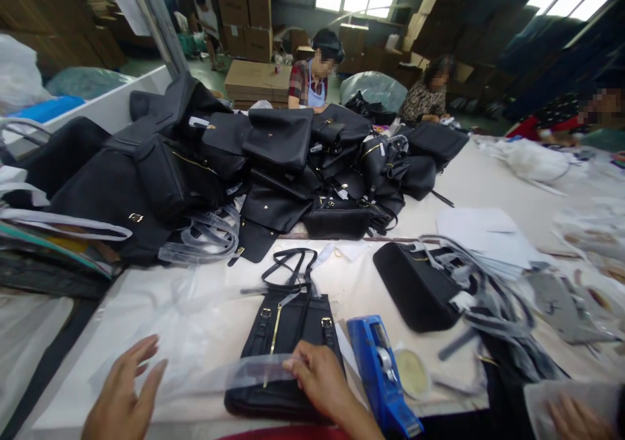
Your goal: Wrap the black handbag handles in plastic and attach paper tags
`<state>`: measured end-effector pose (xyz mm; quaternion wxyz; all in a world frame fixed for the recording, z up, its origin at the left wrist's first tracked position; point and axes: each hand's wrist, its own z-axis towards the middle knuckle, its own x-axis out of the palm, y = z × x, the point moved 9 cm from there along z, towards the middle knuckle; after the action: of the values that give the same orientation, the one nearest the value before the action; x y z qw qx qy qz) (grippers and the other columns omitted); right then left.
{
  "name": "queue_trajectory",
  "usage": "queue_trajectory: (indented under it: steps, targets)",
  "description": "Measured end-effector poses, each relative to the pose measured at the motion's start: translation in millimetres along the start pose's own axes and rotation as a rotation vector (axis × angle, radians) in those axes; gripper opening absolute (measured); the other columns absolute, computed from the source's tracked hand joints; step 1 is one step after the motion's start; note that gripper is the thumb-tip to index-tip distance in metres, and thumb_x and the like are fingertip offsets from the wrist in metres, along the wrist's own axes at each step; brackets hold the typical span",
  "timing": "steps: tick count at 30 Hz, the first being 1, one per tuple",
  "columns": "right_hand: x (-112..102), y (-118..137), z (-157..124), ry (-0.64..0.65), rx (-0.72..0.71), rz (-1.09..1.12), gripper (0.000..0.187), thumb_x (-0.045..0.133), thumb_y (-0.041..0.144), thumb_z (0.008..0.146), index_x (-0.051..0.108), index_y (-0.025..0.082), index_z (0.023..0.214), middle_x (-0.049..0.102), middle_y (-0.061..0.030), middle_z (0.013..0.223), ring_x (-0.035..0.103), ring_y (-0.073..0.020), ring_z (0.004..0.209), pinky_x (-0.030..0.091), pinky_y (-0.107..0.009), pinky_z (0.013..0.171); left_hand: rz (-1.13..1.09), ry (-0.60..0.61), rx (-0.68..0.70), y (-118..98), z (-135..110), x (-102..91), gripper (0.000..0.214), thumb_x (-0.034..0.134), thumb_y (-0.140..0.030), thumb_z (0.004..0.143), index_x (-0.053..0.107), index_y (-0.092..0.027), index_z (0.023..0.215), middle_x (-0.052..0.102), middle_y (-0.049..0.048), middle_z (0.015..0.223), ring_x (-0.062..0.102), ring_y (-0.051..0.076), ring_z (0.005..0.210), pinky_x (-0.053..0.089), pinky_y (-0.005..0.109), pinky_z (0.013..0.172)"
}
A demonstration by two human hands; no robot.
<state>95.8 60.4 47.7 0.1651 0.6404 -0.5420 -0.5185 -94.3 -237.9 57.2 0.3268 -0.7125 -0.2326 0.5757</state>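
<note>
Head view: a black backpack (pixel 295 323) lies front up on the white-covered table (pixel 146 303), its long axis running away from the wearer, the end with looped straps (pixel 293 265) pointing toward the pile of black bags (pixel 278 139). A clear plastic strip (pixel 251 371) runs sideways across its lower front; the right hand (pixel 319 378) pinches the strip's right end between thumb and fingers. The left hand (pixel 122 391) is spread, thumb well apart from the fingers, left of the backpack; whether it touches plastic, I cannot tell.

Tape dispenser (pixel 375 368) right of backpack (pixel 291 332), bag pile (pixel 278 142) behind
</note>
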Motion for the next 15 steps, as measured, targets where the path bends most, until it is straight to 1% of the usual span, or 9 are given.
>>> queue_trajectory:
  steps: [1,3,4,6,7,8,11,13,15]
  targets:
    - [4.7,5.1,0.4,0.001,-0.026,-0.009,0.020,0.056,0.034,0.085,0.061,0.020,0.072,0.064,0.0030,0.060,0.058,-0.0114,0.058,0.030,-0.019,0.052,0.015,0.122,0.060,-30.9,-3.8,18.0,0.051,0.059,-0.048,0.076,0.052,-0.028,0.123,0.052,0.0061,0.135,0.056,0.031,0.111,0.043,0.045,0.099]
    - [14.8,17.9,1.4,0.017,-0.097,-0.007,0.019,0.056,0.032,0.085,0.061,0.020,0.072,0.064,0.0034,0.061,0.058,-0.0107,0.058,0.029,-0.019,0.051,-0.074,0.437,0.166,-87.8,-19.6,63.7,0.045,0.061,-0.042,0.078,0.054,-0.028,0.121,0.054,0.0053,0.133,0.052,0.028,0.116,0.039,0.038,0.103]
    - [18.6,24.4,1.8,0.023,-0.138,-0.001,0.017,0.056,0.030,0.086,0.061,0.021,0.073,0.064,0.0037,0.062,0.058,-0.0102,0.059,0.028,-0.018,0.051,-0.125,0.613,0.184,-108.3,-31.1,88.3,0.039,0.062,-0.038,0.079,0.058,-0.027,0.116,0.058,0.0051,0.129,0.052,0.026,0.116,0.037,0.035,0.104]
    - [21.9,32.7,3.0,0.019,-0.189,0.008,0.016,0.055,0.026,0.086,0.061,0.021,0.072,0.063,0.0045,0.061,0.056,-0.0092,0.057,0.027,-0.018,0.051,-0.275,0.934,0.133,-130.6,-55.4,130.9,0.027,0.061,-0.035,0.080,0.062,-0.023,0.104,0.067,0.0053,0.112,0.059,0.022,0.102,0.043,0.030,0.094]
    - [22.1,33.4,4.0,0.015,-0.193,0.012,0.017,0.054,0.025,0.086,0.061,0.020,0.071,0.062,0.0049,0.059,0.055,-0.0087,0.055,0.027,-0.018,0.050,-0.354,1.042,0.088,-134.0,-64.2,146.4,0.023,0.062,-0.035,0.080,0.063,-0.021,0.098,0.070,0.0047,0.099,0.061,0.020,0.092,0.045,0.028,0.085]
    - [21.6,31.6,5.3,0.009,-0.181,0.017,0.018,0.053,0.024,0.086,0.060,0.020,0.070,0.060,0.0051,0.057,0.054,-0.0084,0.053,0.027,-0.018,0.050,-0.426,1.106,0.036,-133.0,-69.1,158.0,0.020,0.063,-0.036,0.080,0.062,-0.019,0.092,0.071,0.0033,0.086,0.061,0.018,0.080,0.045,0.026,0.075]
    - [20.7,18.9,9.0,0.015,-0.109,0.046,0.022,0.051,0.024,0.087,0.058,0.019,0.067,0.059,0.0048,0.054,0.053,-0.0082,0.051,0.028,-0.017,0.049,-0.518,1.124,-0.106,-112.2,-67.2,176.1,0.022,0.066,-0.037,0.077,0.056,-0.017,0.077,0.065,-0.0017,0.058,0.050,0.011,0.053,0.033,0.022,0.055]
    - [21.9,12.7,10.7,0.046,-0.086,0.083,0.022,0.051,0.026,0.088,0.058,0.019,0.069,0.061,0.0042,0.056,0.055,-0.0084,0.052,0.029,-0.017,0.049,-0.512,1.109,-0.169,-97.1,-62.8,178.6,0.025,0.069,-0.037,0.075,0.053,-0.017,0.074,0.065,-0.0018,0.054,0.045,0.009,0.048,0.026,0.022,0.051]
    - [23.7,12.1,12.8,0.086,-0.094,0.123,0.021,0.051,0.028,0.089,0.059,0.019,0.071,0.064,0.0036,0.060,0.057,-0.0087,0.055,0.031,-0.016,0.051,-0.513,1.120,-0.202,-90.6,-60.1,177.1,0.027,0.070,-0.038,0.074,0.054,-0.016,0.075,0.068,0.0011,0.060,0.049,0.010,0.051,0.027,0.022,0.052]
